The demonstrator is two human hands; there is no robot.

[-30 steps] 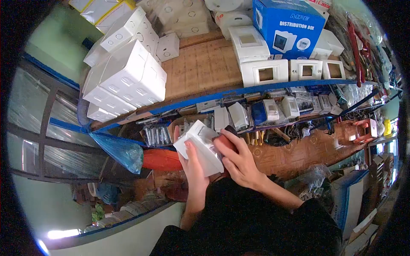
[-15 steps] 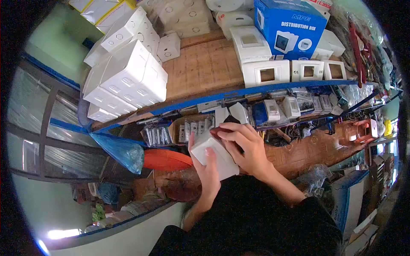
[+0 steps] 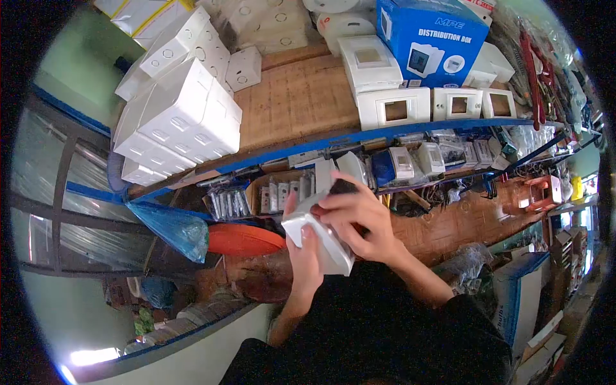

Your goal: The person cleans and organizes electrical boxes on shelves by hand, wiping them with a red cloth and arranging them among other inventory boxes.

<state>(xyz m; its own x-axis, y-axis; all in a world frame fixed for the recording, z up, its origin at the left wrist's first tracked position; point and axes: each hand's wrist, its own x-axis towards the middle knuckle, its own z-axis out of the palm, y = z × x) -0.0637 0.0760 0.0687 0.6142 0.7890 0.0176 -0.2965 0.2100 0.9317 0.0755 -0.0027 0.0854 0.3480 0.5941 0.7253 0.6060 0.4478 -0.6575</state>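
Note:
A white plastic electrical box (image 3: 328,249) is tilted in front of my chest. My left hand (image 3: 305,256) is closed round it from the left, with the thumb across the near side. My right hand (image 3: 362,221) reaches over the box from the right, its curled fingers pressed at the upper edge. A small reddish-brown patch shows by those fingertips; its kind is too small to make out. The far side of the box is hidden by my fingers.
White boxes (image 3: 186,112) are stacked on the wooden shelf (image 3: 298,96) at left. A blue distribution box carton (image 3: 433,42) and white frames (image 3: 394,109) stand at right. Below are packaged switches (image 3: 228,202), a blue bag (image 3: 176,228) and an orange-red rounded object (image 3: 244,239).
The white box has turned in my left hand, so its face looks narrower. My right fingers have shifted along its upper edge. The whole view has moved slightly.

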